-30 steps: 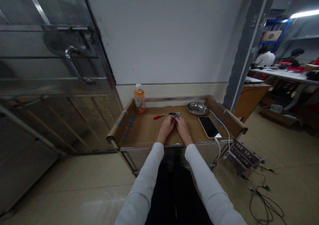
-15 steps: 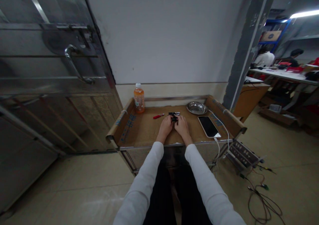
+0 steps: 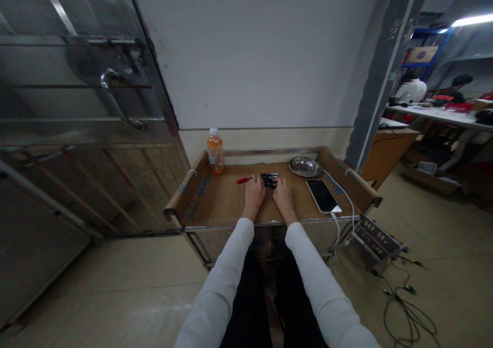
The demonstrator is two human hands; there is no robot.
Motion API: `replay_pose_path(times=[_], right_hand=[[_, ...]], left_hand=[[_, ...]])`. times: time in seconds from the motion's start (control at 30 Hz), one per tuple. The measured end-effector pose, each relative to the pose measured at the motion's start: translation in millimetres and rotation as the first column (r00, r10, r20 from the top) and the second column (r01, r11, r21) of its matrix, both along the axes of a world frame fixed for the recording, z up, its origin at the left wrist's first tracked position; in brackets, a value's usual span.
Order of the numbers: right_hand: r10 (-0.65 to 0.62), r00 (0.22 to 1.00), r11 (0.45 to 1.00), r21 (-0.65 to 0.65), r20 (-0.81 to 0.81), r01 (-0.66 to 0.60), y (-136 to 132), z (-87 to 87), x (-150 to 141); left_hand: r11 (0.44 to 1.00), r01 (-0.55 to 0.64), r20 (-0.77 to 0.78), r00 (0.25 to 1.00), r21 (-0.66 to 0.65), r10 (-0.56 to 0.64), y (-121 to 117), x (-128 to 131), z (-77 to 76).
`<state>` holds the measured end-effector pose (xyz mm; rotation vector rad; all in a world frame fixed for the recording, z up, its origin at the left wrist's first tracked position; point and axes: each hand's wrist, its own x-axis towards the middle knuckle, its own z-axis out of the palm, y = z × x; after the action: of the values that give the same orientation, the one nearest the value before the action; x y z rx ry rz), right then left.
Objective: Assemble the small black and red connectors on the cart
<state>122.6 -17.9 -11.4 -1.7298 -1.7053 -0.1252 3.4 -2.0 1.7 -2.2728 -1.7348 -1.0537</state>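
**Hands flat on the cart, small black parts just ahead**

A little cluster of small black parts [image 3: 269,179] lies on the brown cardboard lining of the cart [image 3: 219,204], near its far middle. The left hand [image 3: 253,193] rests palm-down at about 7 o'clock from the parts, the right hand [image 3: 282,194] at about 5 o'clock, so the cluster sits between and just beyond the fingertips. Both hands lie spread and loose on the cardboard, grasping nothing; whether any fingertip touches the parts is too small to tell.

At 9 o'clock from the cluster, just past the left fingertips, lies a red-handled tool [image 3: 244,180]. Further out at 10 o'clock stands an orange drink bottle [image 3: 215,153]. At 2 o'clock sits a metal bowl [image 3: 304,167], and at 4 o'clock a phone [image 3: 324,195] lies face up with a white cable [image 3: 345,194] running off the cart's edge.
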Motion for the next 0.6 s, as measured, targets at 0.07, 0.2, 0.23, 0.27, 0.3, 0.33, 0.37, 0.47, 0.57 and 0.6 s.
replay_pose_path(times=[0.07,0.2,0.23,0.27,0.3,0.33,0.37,0.47,0.57,0.6], right_hand=[[-0.022,1.000,1.000,-0.009,0.019,0.022,-2.7,2.3,-0.9],[-0.034,0.997,0.999,-0.035,0.064,0.036,-6.8,6.4,-3.1],[-0.040,0.997,0.998,-0.043,0.072,0.043,-7.2,7.0,-3.6],[-0.048,0.996,0.997,-0.051,0.077,0.052,-7.5,7.4,-4.1],[-0.056,0.995,0.996,-0.058,0.080,0.061,-7.6,7.7,-4.4],[-0.063,0.995,0.996,-0.063,0.082,0.069,-7.6,7.9,-4.7],[-0.068,0.994,0.995,-0.065,0.081,0.074,-7.6,8.1,-4.8],[-0.069,0.995,0.995,-0.068,0.068,0.074,-7.7,8.9,-5.0],[-0.076,0.996,0.995,-0.069,0.039,0.079,-8.3,10.3,-5.2],[-0.081,0.996,0.994,-0.065,0.030,0.083,-8.4,10.6,-5.3]], left_hand=[[0.987,-0.161,0.062,0.985,0.029,0.159,-0.6,-1.9,-0.1],[0.951,-0.310,0.173,0.937,0.013,0.303,-0.8,-6.3,-4.8],[0.951,-0.309,0.186,0.934,0.001,0.304,-0.7,-6.8,-6.1],[0.953,-0.303,0.194,0.934,-0.011,0.299,-0.6,-7.1,-7.2],[0.955,-0.295,0.198,0.935,-0.022,0.293,-0.5,-7.3,-7.8],[0.957,-0.290,0.197,0.937,-0.030,0.290,-0.6,-7.3,-8.0],[0.956,-0.291,0.191,0.937,-0.034,0.292,-0.8,-7.4,-7.9],[0.939,-0.341,0.152,0.927,-0.046,0.344,-1.7,-7.9,-6.4],[0.915,-0.398,0.120,0.907,-0.059,0.403,-1.8,-9.2,-5.4],[0.912,-0.405,0.118,0.904,-0.064,0.410,-1.4,-9.7,-5.0]])
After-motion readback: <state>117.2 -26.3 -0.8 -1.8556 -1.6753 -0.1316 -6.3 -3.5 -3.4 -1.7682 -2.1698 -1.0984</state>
